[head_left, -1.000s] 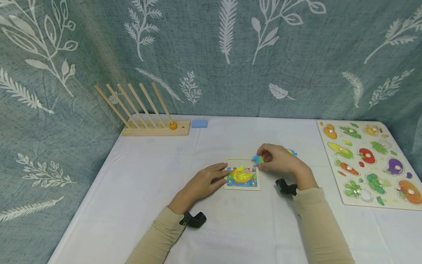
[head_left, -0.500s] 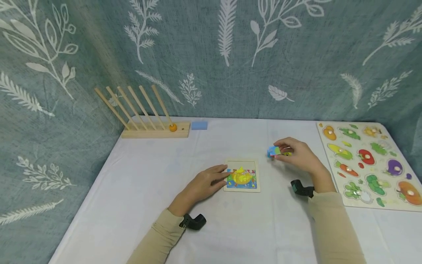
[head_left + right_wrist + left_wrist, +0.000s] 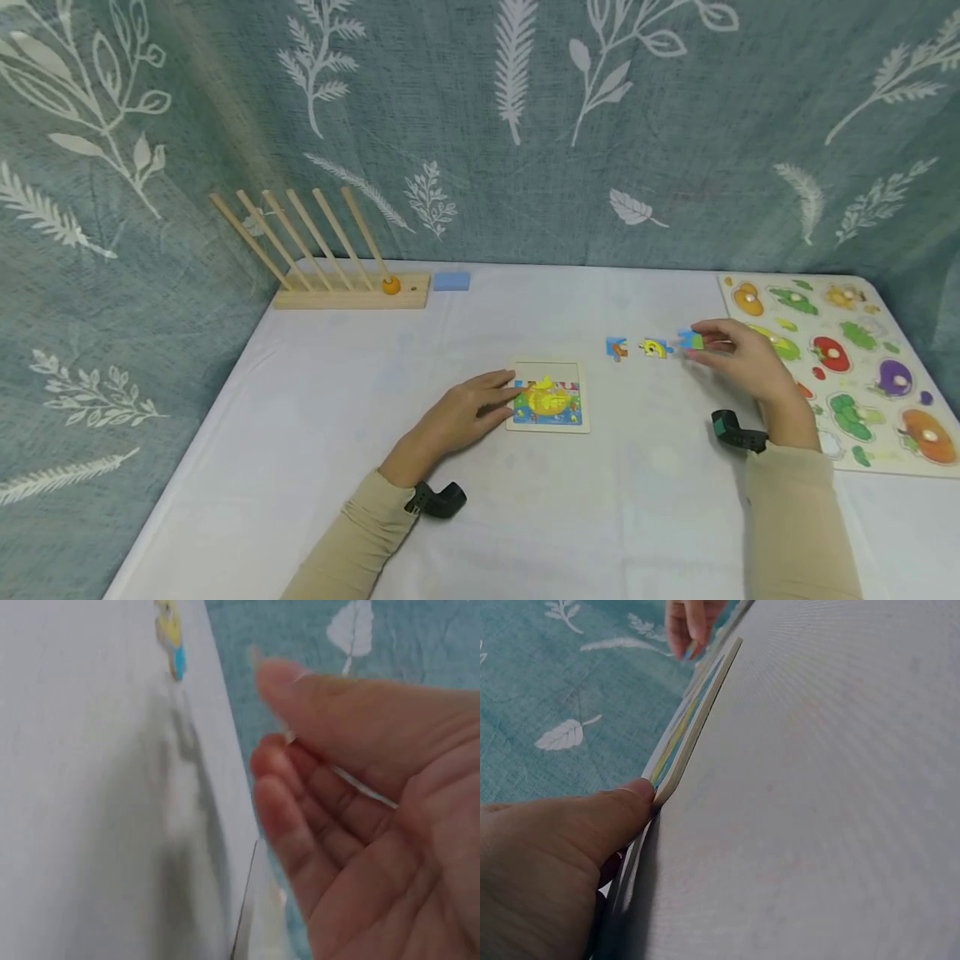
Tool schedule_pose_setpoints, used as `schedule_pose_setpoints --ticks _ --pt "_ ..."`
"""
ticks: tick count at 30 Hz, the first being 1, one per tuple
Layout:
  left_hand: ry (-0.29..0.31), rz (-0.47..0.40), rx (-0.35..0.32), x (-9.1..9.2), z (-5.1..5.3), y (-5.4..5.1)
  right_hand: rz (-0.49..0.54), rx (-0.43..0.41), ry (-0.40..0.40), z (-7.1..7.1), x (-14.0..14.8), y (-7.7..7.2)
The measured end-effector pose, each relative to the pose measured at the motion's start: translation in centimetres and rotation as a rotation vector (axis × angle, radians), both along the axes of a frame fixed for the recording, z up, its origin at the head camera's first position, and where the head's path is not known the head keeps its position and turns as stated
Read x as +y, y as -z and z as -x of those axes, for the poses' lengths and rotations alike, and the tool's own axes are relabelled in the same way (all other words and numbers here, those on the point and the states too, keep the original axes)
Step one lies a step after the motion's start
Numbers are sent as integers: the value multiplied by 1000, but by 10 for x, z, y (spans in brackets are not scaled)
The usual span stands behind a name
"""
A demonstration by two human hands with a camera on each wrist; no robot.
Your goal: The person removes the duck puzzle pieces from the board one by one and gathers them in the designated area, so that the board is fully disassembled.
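A small framed puzzle (image 3: 547,430) with a yellow picture lies on the white cloth, its upper strip bare. My left hand (image 3: 457,421) rests at its left edge, fingers extended and relaxed; in the left wrist view the thumb of that hand (image 3: 570,847) touches the frame's corner (image 3: 697,724). Over by the vegetable board, my right hand (image 3: 750,362) pinches a blue-green puzzle piece (image 3: 690,339) between thumb and fingers. Just left of it lie a yellow-blue piece (image 3: 656,348) and a blue-orange piece (image 3: 617,348). The right wrist view shows the hand (image 3: 375,795) with the pinched piece not discernible.
A wooden stand (image 3: 352,298) with several slanted rods and an orange bead is at the back left, a blue block (image 3: 452,282) beside it. The vegetable board (image 3: 873,392) lies at the right, partly under my right forearm. A patterned curtain hangs behind.
My right hand has moved right, away from the framed puzzle, carrying the blue-green piece past the two loose pieces, which are now uncovered. The left hand has stayed at the frame.
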State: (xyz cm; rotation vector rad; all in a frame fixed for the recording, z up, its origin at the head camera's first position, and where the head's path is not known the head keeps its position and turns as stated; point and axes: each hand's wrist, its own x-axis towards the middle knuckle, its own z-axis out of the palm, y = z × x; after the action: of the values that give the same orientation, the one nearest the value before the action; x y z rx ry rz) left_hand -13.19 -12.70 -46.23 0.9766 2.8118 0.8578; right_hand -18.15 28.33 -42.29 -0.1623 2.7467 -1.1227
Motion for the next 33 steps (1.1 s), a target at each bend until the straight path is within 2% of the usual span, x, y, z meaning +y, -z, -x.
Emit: schedule_pose_setpoints --ticks 7,14,21,27,33 --pt "0 4 8 -1 0 1 -35 -76 31 1 4 9" --pt "-13 5 8 0 1 1 -47 -71 22 4 5 14" --pt "2 -10 11 0 1 0 -97 -51 18 6 5 17" --pt "-1 -4 11 1 2 0 -79 -59 22 5 4 12" --pt "7 -2 16 1 0 0 -53 15 -73 4 -16 0"
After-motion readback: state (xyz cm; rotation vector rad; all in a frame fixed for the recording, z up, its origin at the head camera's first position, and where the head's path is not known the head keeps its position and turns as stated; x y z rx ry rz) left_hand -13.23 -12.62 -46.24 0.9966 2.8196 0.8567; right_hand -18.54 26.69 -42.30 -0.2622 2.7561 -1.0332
